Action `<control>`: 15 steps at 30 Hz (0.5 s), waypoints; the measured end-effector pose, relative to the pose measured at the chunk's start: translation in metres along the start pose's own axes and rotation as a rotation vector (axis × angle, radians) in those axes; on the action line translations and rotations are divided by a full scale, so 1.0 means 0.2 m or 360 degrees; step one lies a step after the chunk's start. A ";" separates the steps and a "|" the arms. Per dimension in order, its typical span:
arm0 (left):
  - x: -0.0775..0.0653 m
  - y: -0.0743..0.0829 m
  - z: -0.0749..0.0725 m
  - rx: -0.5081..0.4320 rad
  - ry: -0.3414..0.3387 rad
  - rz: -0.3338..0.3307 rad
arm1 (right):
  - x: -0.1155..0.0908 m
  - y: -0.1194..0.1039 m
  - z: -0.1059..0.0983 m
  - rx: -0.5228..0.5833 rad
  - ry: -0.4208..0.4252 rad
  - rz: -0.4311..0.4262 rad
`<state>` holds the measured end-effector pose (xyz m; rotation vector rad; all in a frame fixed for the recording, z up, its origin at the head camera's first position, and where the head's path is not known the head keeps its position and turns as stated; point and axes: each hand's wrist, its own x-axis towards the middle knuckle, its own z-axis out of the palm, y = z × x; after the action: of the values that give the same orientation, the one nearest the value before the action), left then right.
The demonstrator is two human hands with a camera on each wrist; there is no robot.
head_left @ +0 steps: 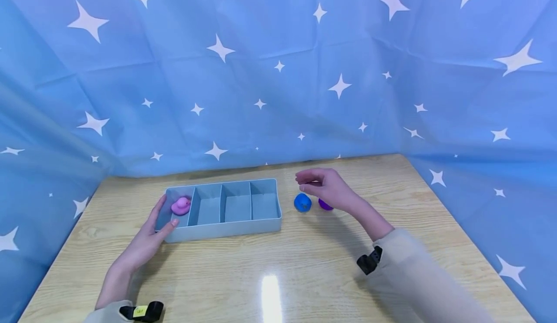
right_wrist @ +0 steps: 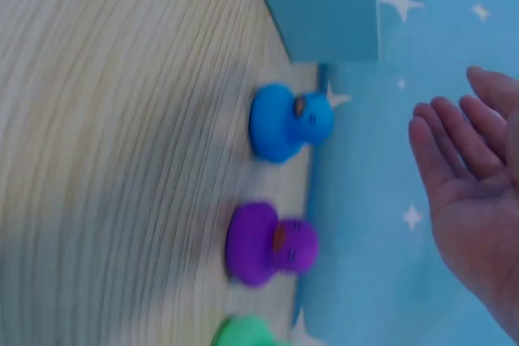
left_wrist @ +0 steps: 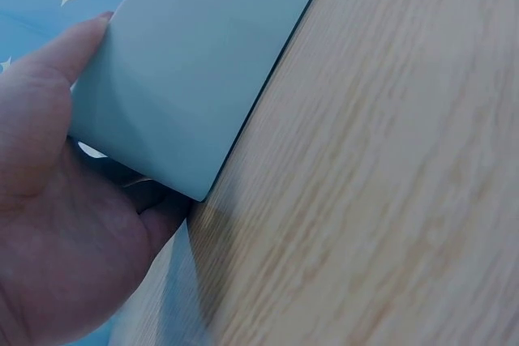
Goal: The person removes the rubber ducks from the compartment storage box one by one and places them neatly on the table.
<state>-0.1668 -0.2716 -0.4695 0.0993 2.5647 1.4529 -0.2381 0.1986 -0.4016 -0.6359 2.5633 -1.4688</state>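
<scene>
My left hand (head_left: 145, 242) grips the left end of a blue-grey box (head_left: 224, 228) divided into several compartments, thumb at the front rim and fingers round the end. In the left wrist view, the thumb lies against the box wall (left_wrist: 195, 70). A pink rubber duck (head_left: 180, 207) sits in the leftmost compartment. Right of the box stands a blue rubber duck (head_left: 302, 202), with a purple rubber duck (right_wrist: 253, 245) beside it. My right hand (head_left: 326, 186) hovers above these two, fingers extended and holding nothing. It partly hides the purple duck in the head view.
A green object (right_wrist: 246, 333), cut off by the frame edge, stands past the purple duck in the right wrist view. The wooden table (head_left: 226, 274) meets a blue star-patterned curtain (head_left: 261, 81) at its back and sides.
</scene>
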 end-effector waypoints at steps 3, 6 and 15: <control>0.01 0.00 0.00 0.0002 0.0002 -0.0013 | 0.04 -0.03 0.06 0.0038 -0.0027 -0.0020; 0.02 0.00 0.00 -0.0002 0.0004 -0.0024 | 0.08 -0.06 0.12 0.0085 -0.0037 -0.0040; 0.01 -0.02 0.00 -0.0016 0.0013 -0.0015 | 0.18 -0.14 0.36 0.0296 -0.0110 -0.0219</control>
<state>-0.1686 -0.2725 -0.4727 0.0794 2.5606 1.4658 -0.2404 0.1153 -0.4121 -0.8331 2.3377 -1.6714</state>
